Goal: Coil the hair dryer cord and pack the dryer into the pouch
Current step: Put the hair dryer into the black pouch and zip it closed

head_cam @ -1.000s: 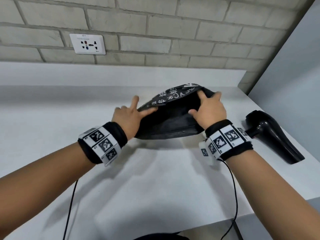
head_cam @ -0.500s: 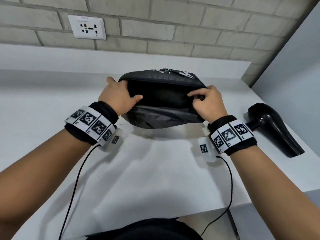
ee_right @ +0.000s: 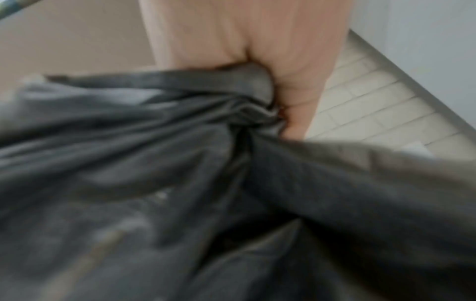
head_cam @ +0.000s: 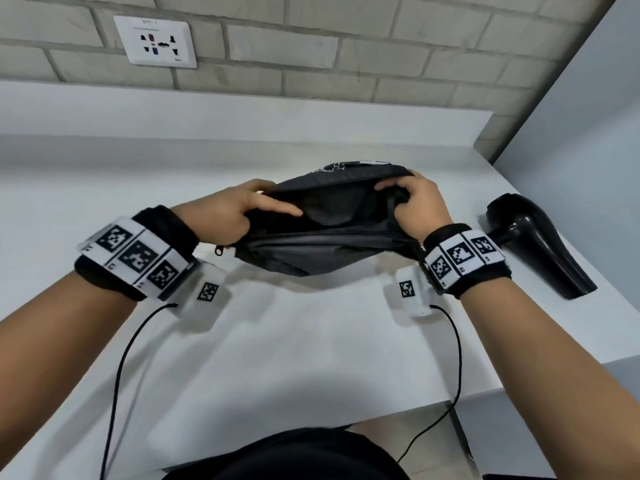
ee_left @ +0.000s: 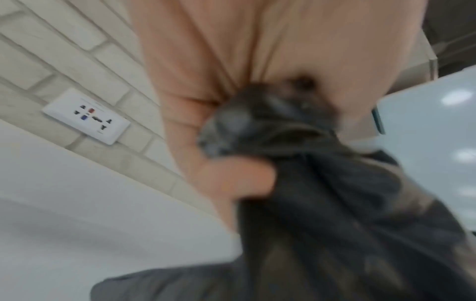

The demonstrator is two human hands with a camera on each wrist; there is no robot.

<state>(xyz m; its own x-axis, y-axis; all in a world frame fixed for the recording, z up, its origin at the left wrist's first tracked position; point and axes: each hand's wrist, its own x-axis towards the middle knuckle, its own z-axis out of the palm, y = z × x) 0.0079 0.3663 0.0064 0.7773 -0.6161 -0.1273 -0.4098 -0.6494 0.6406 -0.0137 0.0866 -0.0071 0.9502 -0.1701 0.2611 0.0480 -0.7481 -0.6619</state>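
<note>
A black fabric pouch point(head_cam: 332, 216) is held just above the white counter point(head_cam: 277, 341), its zippered mouth pulled wide toward me. My left hand point(head_cam: 239, 213) grips the pouch's left end point(ee_left: 257, 130), thumb laid across the opening. My right hand point(head_cam: 415, 206) grips the right end, with bunched fabric point(ee_right: 231, 106) in its fingers. The inside shows only dark lining. The black hair dryer point(head_cam: 533, 244) lies on the counter to the right of my right wrist, nozzle pointing toward the front edge. Its cord is not visible.
A white wall socket point(head_cam: 156, 41) sits on the brick wall behind the counter's raised back ledge point(head_cam: 242, 112). A grey side panel point(head_cam: 571, 133) closes off the right. Thin black sensor cables point(head_cam: 114, 393) trail from both wrists over the counter's front edge.
The pouch has turned from printed side up to mouth facing me. Both hands shifted from flat on it to gripping its ends and pulling the opening wider. The dryer stayed put.
</note>
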